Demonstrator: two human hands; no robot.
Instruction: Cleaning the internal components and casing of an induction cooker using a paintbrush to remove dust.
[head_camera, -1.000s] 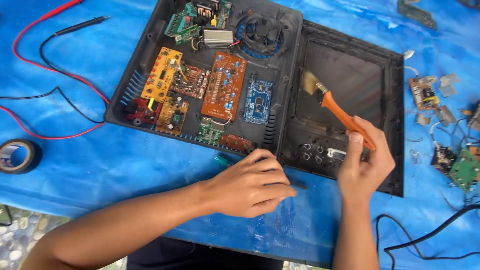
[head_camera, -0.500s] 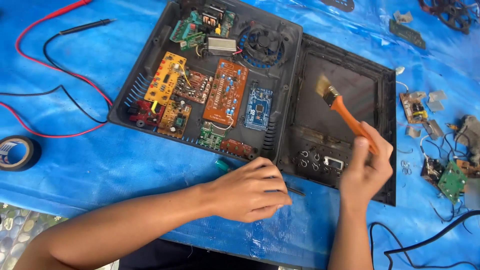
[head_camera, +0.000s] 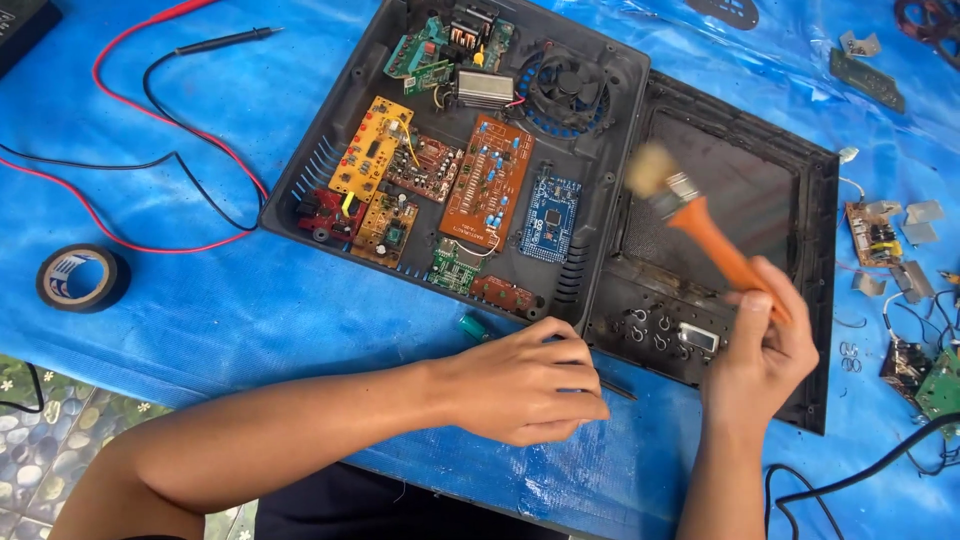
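An open black device case (head_camera: 330, 160) lies on a blue sheet, holding several circuit boards in orange, yellow, blue and green, plus a round fan (head_camera: 567, 88). Its black lid (head_camera: 815, 300) lies open to the right. My right hand (head_camera: 762, 355) grips an orange-handled paintbrush (head_camera: 700, 232); the pale bristles are blurred over the lid's left part. My left hand (head_camera: 525, 385) rests on the sheet at the case's near edge, fingers curled over a green-handled screwdriver (head_camera: 472, 327) whose dark shaft pokes out on the right.
A roll of black tape (head_camera: 82, 277) sits at the left. Red and black probe leads (head_camera: 150, 130) loop across the upper left. Loose small boards and metal bits (head_camera: 885, 232) lie at the right, with a black cable (head_camera: 850, 480) near the bottom right.
The brush has swept leftward across the lid toward the case's edge, now blurred. My left hand stays on the screwdriver.
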